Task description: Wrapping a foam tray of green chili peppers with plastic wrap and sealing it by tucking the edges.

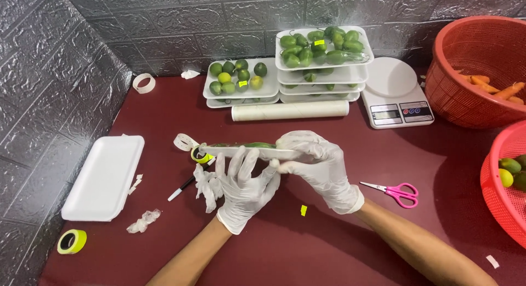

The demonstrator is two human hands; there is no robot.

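Both my hands wear white gloves and hold a white foam tray (241,151) of green produce wrapped in clear film, tilted almost edge-on to me. My left hand (241,187) supports it from below with fingers spread upward. My right hand (318,162) grips the tray's right end from above. A yellow tape roll (200,156) lies just behind the tray's left end.
An empty foam tray (104,176) lies at left, with a second yellow tape roll (72,241) near the front. Pink scissors (395,192), a black pen (182,189), a cling-film roll (290,110), stacked wrapped trays (323,75), a kitchen scale (395,94) and red baskets (482,72) surround me.
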